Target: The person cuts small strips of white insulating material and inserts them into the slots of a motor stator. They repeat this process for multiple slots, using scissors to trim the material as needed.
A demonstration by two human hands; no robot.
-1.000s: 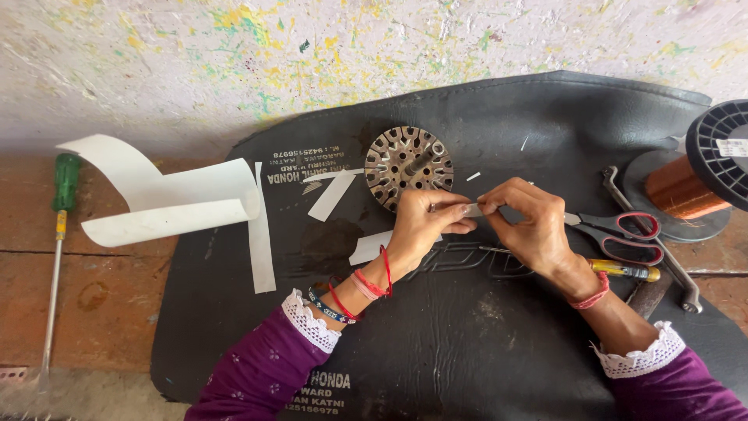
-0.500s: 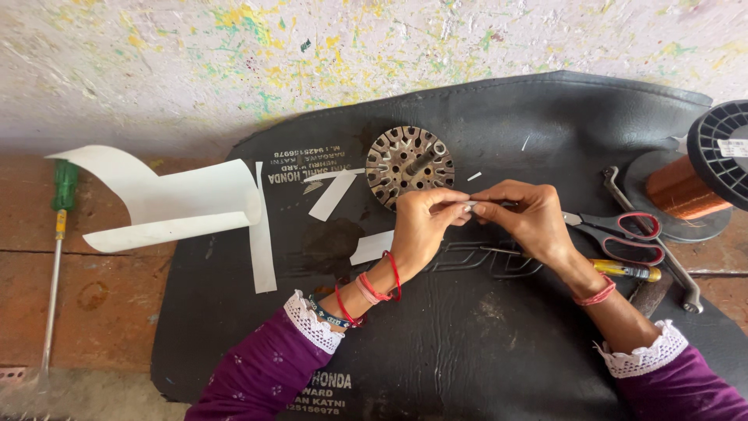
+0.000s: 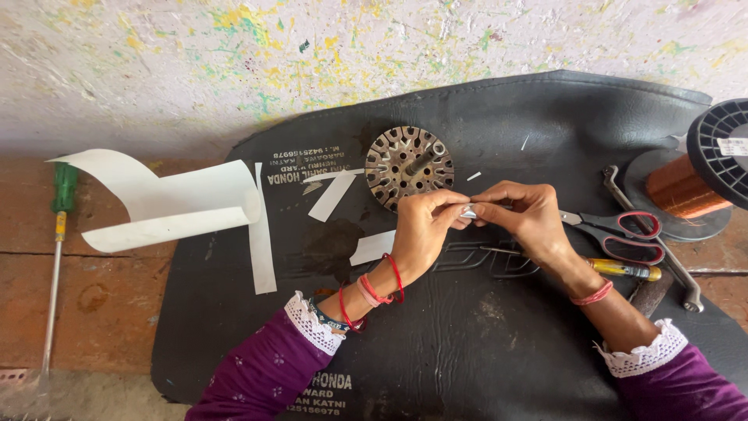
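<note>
I see a small folded strip of stiff white paper (image 3: 468,210) pinched between the fingertips of my left hand (image 3: 421,230) and my right hand (image 3: 531,217), both clenched on it just in front of the round slotted metal stator core (image 3: 408,165) on the creased black rubbery mat (image 3: 483,343). Red-handled steel scissors (image 3: 619,232) lie just right, a curled white paper sheet (image 3: 167,201) and green-handled screwdriver (image 3: 58,234) well left. Since the earlier frame my hands have drawn closer together, fingertips now meeting.

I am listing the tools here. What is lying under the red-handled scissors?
The scissors lie on the black mat, with a long metal spanner passing beneath the handles. How much of the spanner touches the mat there is hidden.
</note>
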